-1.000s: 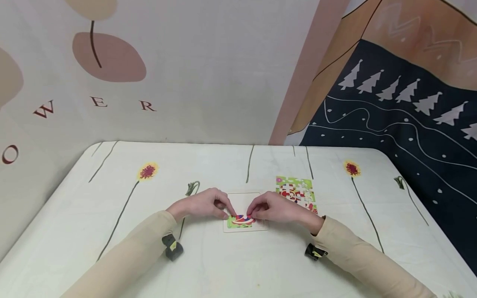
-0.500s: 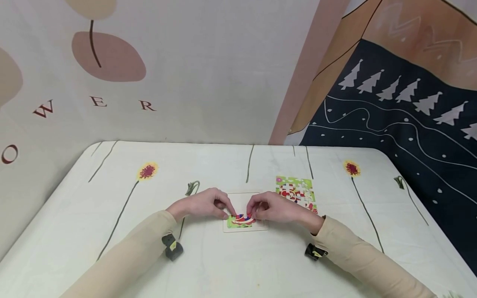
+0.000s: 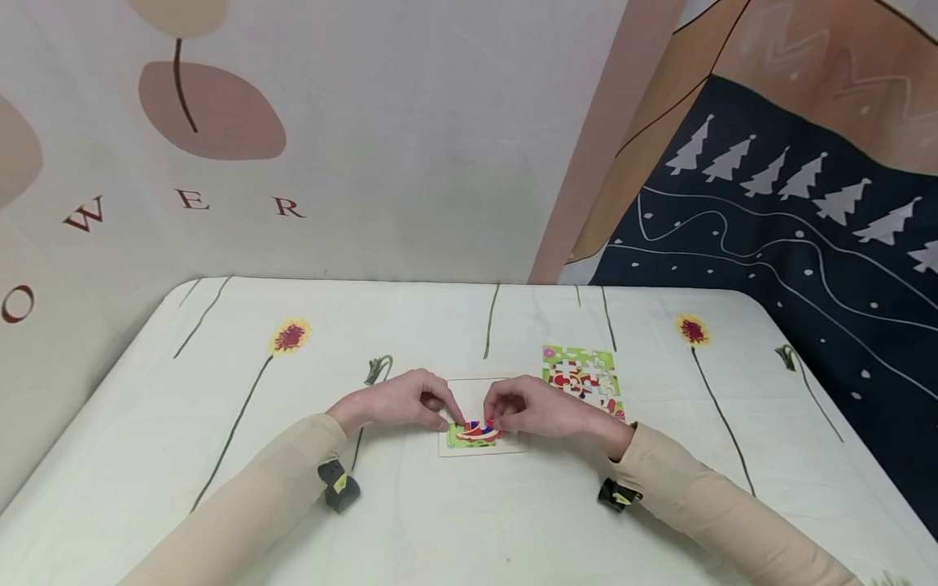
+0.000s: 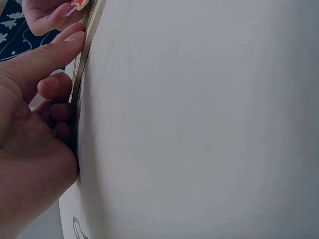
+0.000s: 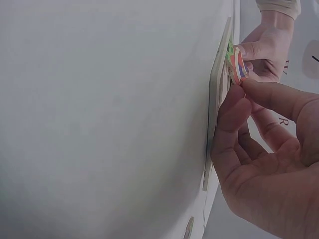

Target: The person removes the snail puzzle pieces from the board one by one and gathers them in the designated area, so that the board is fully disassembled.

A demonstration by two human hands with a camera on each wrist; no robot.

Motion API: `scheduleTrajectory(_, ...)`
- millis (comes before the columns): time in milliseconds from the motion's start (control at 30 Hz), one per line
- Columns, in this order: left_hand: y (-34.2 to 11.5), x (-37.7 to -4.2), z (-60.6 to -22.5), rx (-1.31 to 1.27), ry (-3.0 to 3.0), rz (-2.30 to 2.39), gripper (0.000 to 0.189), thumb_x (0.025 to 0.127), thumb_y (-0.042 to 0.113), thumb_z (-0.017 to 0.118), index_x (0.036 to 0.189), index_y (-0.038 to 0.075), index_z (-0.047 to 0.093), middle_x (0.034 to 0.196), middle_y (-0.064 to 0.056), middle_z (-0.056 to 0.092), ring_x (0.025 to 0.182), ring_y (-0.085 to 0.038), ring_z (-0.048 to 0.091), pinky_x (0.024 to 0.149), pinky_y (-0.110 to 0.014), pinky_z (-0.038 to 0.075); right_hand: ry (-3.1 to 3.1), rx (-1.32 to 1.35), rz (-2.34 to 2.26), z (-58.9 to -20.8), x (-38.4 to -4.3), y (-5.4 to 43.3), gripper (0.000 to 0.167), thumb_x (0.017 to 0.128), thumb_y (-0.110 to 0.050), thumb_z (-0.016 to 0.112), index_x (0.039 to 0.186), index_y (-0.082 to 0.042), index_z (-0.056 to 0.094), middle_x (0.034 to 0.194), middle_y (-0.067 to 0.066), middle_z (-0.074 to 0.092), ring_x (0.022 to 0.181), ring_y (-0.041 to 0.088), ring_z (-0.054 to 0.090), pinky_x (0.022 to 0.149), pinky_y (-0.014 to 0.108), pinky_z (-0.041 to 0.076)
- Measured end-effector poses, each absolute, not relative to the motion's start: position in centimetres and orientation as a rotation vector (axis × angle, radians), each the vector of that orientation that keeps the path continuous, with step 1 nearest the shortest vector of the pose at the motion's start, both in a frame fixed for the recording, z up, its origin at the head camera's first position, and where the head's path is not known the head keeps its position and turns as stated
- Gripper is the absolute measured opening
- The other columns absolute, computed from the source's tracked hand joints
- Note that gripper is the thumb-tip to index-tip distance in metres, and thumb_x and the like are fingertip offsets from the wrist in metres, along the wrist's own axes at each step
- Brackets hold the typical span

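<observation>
A pale, thin-rimmed puzzle board [image 3: 472, 395] lies on the table in the head view. Green, red and blue jigsaw pieces [image 3: 469, 439] fill part of its near side. My right hand [image 3: 541, 407] pinches a red, white and blue jigsaw piece [image 5: 239, 64] between thumb and forefinger, tilted up off the board in the right wrist view. From the other side, my left hand [image 3: 406, 399] touches the pieces with thumb and forefinger extended, its edge against the table. Its other fingers [image 4: 60, 112] are loosely bent beside the board in the left wrist view.
Behind the right hand lies a block of loosely laid jigsaw pieces [image 3: 601, 366], partly hidden by that hand. A white flower-print cloth [image 3: 293, 472] covers the table. Printed fabric walls [image 3: 410, 163] rise beyond the back and right edges.
Both hands keep almost the same place over the board. The jigsaw piece at the right fingertips tilts slightly; the other pieces have not moved.
</observation>
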State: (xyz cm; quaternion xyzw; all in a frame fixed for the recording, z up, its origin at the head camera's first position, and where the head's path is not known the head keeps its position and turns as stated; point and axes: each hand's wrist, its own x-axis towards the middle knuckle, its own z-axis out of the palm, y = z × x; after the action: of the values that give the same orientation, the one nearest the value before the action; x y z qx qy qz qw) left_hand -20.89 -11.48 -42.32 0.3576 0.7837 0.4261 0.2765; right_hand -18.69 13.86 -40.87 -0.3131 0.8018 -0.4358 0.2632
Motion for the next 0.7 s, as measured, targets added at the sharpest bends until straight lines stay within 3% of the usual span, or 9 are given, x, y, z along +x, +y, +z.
scheduleTrajectory(700, -11.4, -20.8, -42.2, 0.952, 2.094, 1.149, 0.019, 0.082, -0.002, 0.07, 0.098, 0.007, 0.076, 0.074, 0.006, 0.048, 0.069, -0.009, 0.041, 0.066, -0.023, 0.034, 2.153, -0.774, -1.299, -40.6, -18.8, 16.4, 0.012, 0.089, 0.005, 0.058, 0.095, -0.002, 0.065, 0.085, 0.004, 0.064, 0.073, 0.017, 0.055, 0.067, 0.027, 0.045)
